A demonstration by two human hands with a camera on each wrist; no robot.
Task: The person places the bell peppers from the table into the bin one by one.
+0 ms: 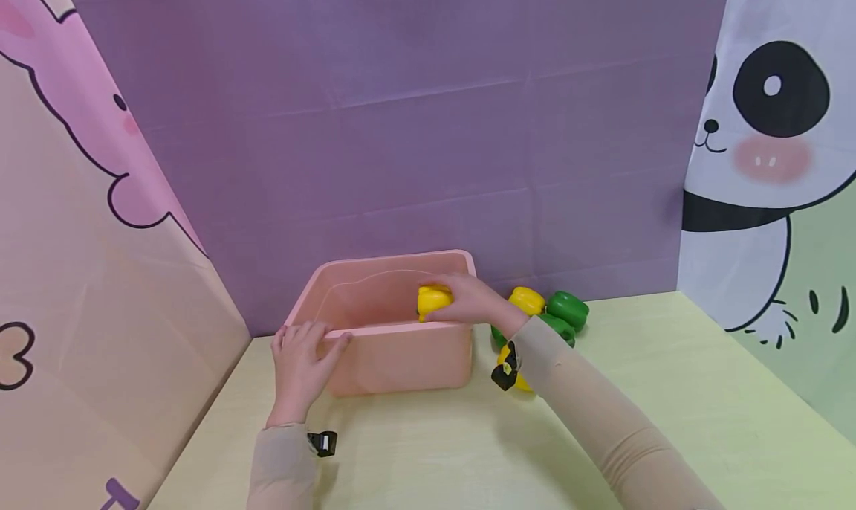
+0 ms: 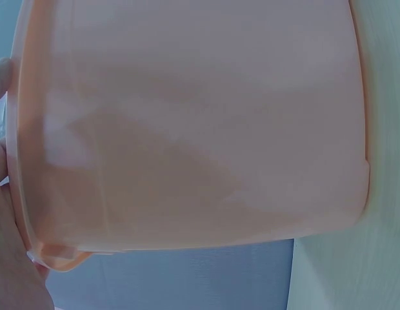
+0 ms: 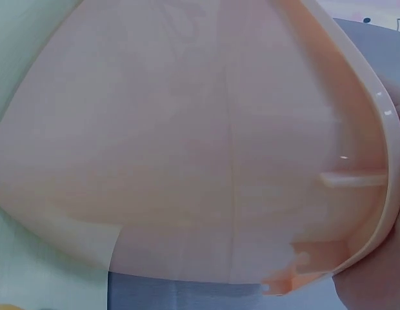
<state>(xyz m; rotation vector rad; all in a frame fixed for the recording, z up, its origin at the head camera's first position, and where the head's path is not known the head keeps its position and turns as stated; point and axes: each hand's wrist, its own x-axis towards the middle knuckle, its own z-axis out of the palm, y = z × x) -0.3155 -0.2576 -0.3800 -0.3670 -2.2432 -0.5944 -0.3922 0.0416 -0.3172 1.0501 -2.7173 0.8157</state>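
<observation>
A pink plastic bin (image 1: 401, 357) stands on the table, open side up. My right hand (image 1: 471, 299) reaches over its right side and holds a yellow bell pepper (image 1: 433, 300) between thumb and fingers, inside the bin's opening. At the front left corner, my left hand (image 1: 301, 369) grips the rim. The left wrist view shows the bin's outer wall (image 2: 200, 129) with fingers (image 2: 1, 77) along the rim. In the right wrist view the bin's wall (image 3: 174, 142) hides the pepper, and only part of the hand (image 3: 371, 278) shows beyond the rim. The bin's floor is mostly hidden.
Right of the bin lie more peppers: a yellow one (image 1: 526, 299) and a green one (image 1: 568, 311) at the back, another green one (image 1: 556, 328), and a yellow one (image 1: 525, 383) partly behind my right wrist. A purple cloth wall (image 1: 414, 160) rises behind the table.
</observation>
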